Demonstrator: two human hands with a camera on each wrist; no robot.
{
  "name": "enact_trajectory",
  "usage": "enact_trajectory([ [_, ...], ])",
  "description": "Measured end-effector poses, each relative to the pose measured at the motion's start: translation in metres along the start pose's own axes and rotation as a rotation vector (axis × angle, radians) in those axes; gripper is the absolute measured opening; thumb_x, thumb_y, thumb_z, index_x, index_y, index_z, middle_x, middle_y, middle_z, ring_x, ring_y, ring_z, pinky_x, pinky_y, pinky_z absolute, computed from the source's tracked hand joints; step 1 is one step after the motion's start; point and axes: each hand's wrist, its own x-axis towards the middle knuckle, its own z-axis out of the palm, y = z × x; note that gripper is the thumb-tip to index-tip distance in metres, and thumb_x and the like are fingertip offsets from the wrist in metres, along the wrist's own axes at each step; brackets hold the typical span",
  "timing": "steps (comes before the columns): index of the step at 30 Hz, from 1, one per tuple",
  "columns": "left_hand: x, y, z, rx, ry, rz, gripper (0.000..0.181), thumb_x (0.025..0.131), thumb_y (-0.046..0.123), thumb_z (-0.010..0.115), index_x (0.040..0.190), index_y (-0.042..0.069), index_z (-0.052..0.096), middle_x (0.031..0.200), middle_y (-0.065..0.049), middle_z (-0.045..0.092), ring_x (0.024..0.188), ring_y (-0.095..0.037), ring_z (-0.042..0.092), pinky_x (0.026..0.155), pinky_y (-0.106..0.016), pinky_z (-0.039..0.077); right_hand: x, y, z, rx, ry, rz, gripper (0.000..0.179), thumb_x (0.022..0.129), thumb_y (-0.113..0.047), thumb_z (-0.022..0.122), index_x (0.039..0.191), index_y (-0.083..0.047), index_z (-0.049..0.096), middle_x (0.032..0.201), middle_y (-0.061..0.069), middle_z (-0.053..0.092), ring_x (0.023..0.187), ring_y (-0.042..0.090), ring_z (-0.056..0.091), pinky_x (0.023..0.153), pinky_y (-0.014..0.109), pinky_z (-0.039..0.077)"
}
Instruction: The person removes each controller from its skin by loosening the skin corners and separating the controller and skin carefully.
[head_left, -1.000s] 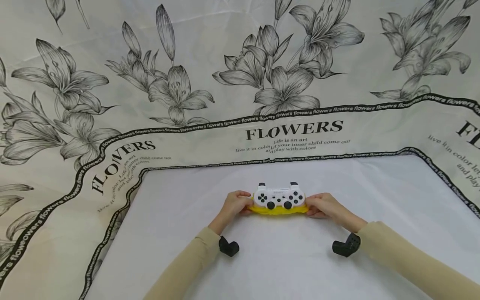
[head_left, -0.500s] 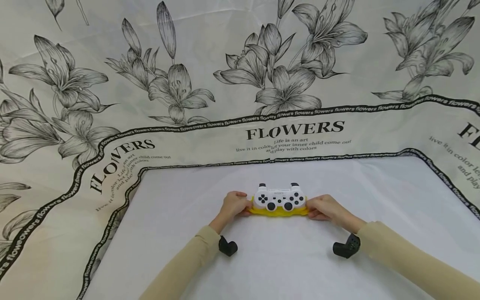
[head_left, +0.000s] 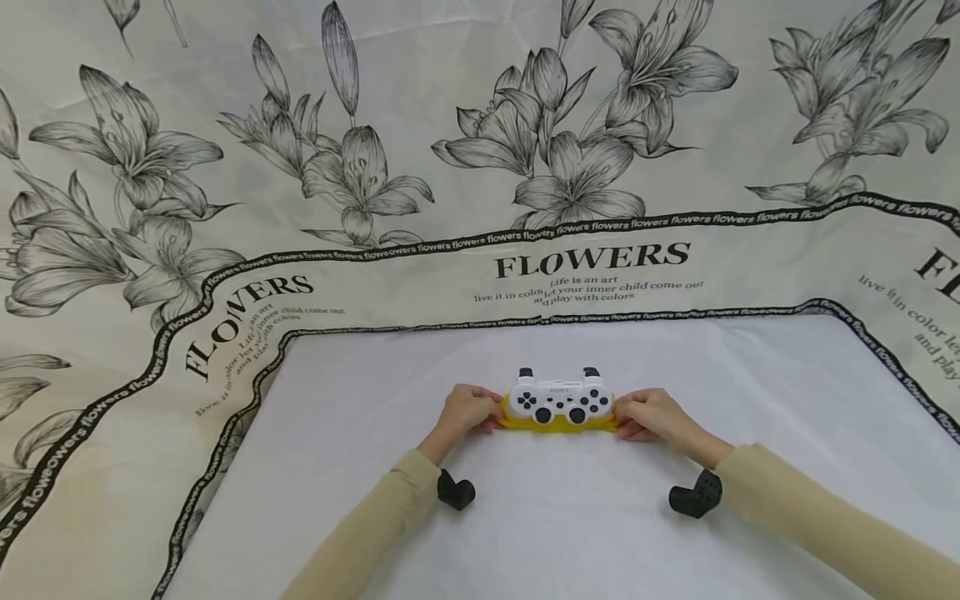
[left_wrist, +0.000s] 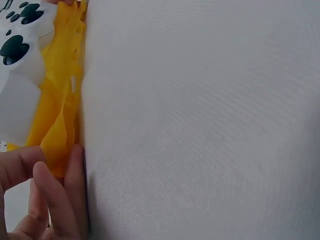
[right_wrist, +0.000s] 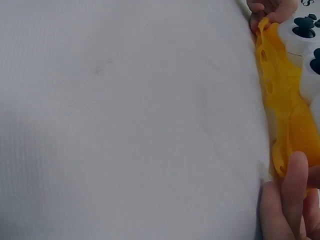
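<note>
Left hand [head_left: 471, 408]: fingers bent, pinching the yellow cover [head_left: 558, 424] at the left end of the controller [head_left: 559, 390].
Right hand [head_left: 651, 414]: likewise bent — gripping the cover at the controller's right end.
Yellow cover: beneath the controller, holed edge jutting loose along its near side.
Controller: between both hands, buttons upward.
Progress: judged partial — underside backed, top face not yet enclosed; far-side fit cannot be told.
White cloth [head_left: 555, 525]: around the controller.
</note>
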Motion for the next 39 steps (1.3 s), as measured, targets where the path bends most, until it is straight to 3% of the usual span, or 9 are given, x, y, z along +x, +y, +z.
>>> enact_trajectory([
  [6,-0.003,0.000,-0.003,0.042,0.004,-0.001,0.023,0.070,-0.001,0.069,0.093,0.002,0.074,0.083,-0.011,0.073,0.048,-0.008,0.057,0.047,-0.015,0.049,0.003,0.000,0.001,0.014,-0.015,0.003,0.045,0.088,-0.014,0.052,0.122,0.015,0.054,0.086,0.005,0.071,0.067,0.009,0.066,0.065,0.025,0.058],
  [12,-0.006,0.000,-0.006,0.101,-0.084,0.022,0.027,0.078,0.000,0.073,0.105,0.001,0.071,0.090,-0.011,0.070,0.058,-0.009,0.058,0.058,-0.020,0.055,-0.001,-0.001,0.001,0.020,0.010,0.027,0.043,0.088,-0.014,0.054,0.121,0.012,0.055,0.081,0.003,0.071,0.068,0.009,0.067,0.061,0.025,0.058],
  [17,-0.007,-0.004,-0.007,0.063,-0.109,0.015,0.032,0.081,0.003,0.074,0.113,0.003,0.069,0.093,-0.008,0.067,0.062,-0.008,0.056,0.059,-0.019,0.055,-0.003,0.001,0.001,0.082,0.004,0.043,0.045,0.087,-0.014,0.057,0.124,0.012,0.053,0.079,0.001,0.072,0.068,0.008,0.067,0.061,0.024,0.058],
  [19,-0.008,-0.007,-0.007,0.041,-0.112,0.040,0.032,0.083,0.004,0.072,0.116,0.002,0.068,0.098,-0.010,0.068,0.062,-0.007,0.057,0.056,-0.017,0.053,-0.004,0.001,0.001,0.095,0.009,0.040,0.046,0.087,-0.013,0.058,0.125,0.012,0.052,0.080,0.001,0.072,0.068,0.008,0.067,0.061,0.024,0.057],
  [24,-0.016,-0.009,0.000,0.051,-0.074,0.122,0.030,0.087,0.001,0.067,0.116,-0.002,0.065,0.096,-0.012,0.069,0.063,-0.009,0.061,0.051,-0.017,0.049,-0.006,0.003,0.005,0.017,0.054,-0.031,0.041,0.088,-0.008,0.058,0.122,0.014,0.053,0.084,0.006,0.071,0.068,0.008,0.066,0.060,0.024,0.057],
  [29,-0.025,-0.004,0.008,0.281,0.067,0.255,0.024,0.080,0.000,0.071,0.104,-0.001,0.070,0.091,-0.010,0.070,0.072,-0.014,0.060,0.063,-0.025,0.051,-0.008,0.007,0.011,-0.284,0.204,-0.208,0.029,0.080,-0.002,0.061,0.107,0.009,0.065,0.085,0.012,0.070,0.068,0.014,0.061,0.057,0.026,0.051],
  [32,-0.027,0.000,0.011,0.392,0.144,0.326,0.026,0.075,-0.001,0.074,0.100,0.003,0.071,0.090,-0.007,0.070,0.075,-0.015,0.058,0.067,-0.028,0.049,-0.010,0.007,0.013,-0.396,0.275,-0.275,0.026,0.077,-0.001,0.064,0.101,0.007,0.068,0.087,0.015,0.071,0.072,0.018,0.061,0.059,0.028,0.047],
  [35,-0.027,0.000,0.012,0.395,0.169,0.400,0.033,0.071,-0.007,0.075,0.102,0.006,0.071,0.091,-0.006,0.070,0.077,-0.014,0.060,0.068,-0.026,0.050,-0.013,0.007,0.014,-0.372,0.259,-0.282,0.027,0.078,-0.002,0.063,0.103,0.007,0.066,0.092,0.018,0.070,0.074,0.020,0.063,0.059,0.028,0.048],
  [39,-0.026,-0.002,0.010,0.338,0.138,0.487,0.040,0.069,-0.012,0.071,0.104,0.006,0.071,0.096,-0.007,0.070,0.082,-0.017,0.063,0.071,-0.024,0.052,-0.014,0.007,0.014,-0.287,0.227,-0.292,0.033,0.080,0.000,0.061,0.112,0.006,0.061,0.103,0.021,0.067,0.070,0.016,0.062,0.054,0.024,0.047],
])
